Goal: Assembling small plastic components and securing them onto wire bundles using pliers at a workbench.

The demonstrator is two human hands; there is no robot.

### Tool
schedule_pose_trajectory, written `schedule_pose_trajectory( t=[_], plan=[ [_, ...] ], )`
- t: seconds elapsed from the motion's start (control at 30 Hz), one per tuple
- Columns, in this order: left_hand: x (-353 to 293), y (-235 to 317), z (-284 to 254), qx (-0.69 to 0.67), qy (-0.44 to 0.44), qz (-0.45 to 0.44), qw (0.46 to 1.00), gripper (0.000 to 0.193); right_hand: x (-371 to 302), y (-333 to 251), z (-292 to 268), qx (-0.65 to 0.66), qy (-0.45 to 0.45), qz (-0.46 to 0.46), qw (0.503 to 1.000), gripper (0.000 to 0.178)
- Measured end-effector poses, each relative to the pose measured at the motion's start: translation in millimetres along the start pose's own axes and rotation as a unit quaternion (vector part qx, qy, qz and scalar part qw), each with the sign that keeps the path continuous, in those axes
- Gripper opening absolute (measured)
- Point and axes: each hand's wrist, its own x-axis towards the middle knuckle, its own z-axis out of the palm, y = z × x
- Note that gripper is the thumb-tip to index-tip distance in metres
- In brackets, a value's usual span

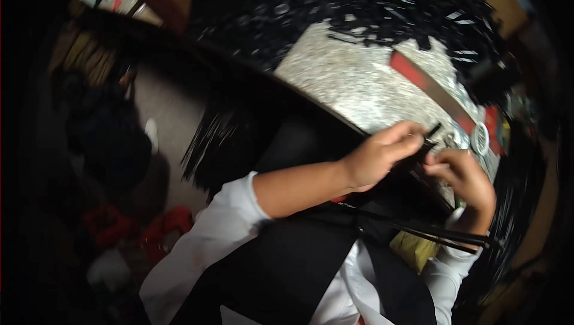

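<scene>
My left hand (385, 156) is closed, thumb and fingers pinching a small black piece (433, 130) whose end sticks out past the fingertips. Close beside it, my right hand (463, 172) is curled with its fingertips turned toward that piece; motion blur hides what it grips. Both hands are over the near edge of the worktable (335, 80). Several thin black strips (442, 235) run across in front of my dark apron and over my right wrist.
A large heap of small black pieces (287, 8) covers the table's far side. A red-and-dark flat bar (430, 89) lies nearer, with a white ring (480, 138) at its end. Long black strips (212, 136) hang at the left. A dark-clothed person (113, 127) is beyond them.
</scene>
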Motion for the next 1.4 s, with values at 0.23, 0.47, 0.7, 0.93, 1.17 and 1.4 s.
schedule_pose_trajectory(
  t=[0.23,0.47,0.7,0.93,1.17,1.4],
  plan=[
    [10.0,-10.6,-2.4,-0.177,-0.088,-0.005,0.980,0.031,121.9,42.9,-66.8,-0.080,0.303,-0.038,0.949,0.017],
    [10.6,-14.3,0.6,-0.088,-0.070,0.046,0.993,0.033,201.0,71.5,-78.8,-0.392,0.324,-0.066,0.858,0.033],
    [6.2,-8.9,-3.5,-0.006,-0.021,0.082,0.996,0.034,212.0,63.5,-64.4,-0.451,0.346,-0.101,0.817,0.026],
    [5.2,-6.4,4.3,0.009,-0.018,0.092,0.996,0.036,205.7,71.9,-74.8,-0.448,0.318,-0.091,0.830,0.024],
    [-0.9,-9.0,11.7,-0.048,0.001,0.090,0.995,0.032,97.6,33.6,-67.9,0.047,0.245,-0.051,0.967,0.023],
    [-8.0,-13.4,17.5,0.023,-0.011,0.073,0.997,0.043,2.2,-27.8,-41.0,0.228,0.146,-0.082,0.959,0.022]
  ],
)
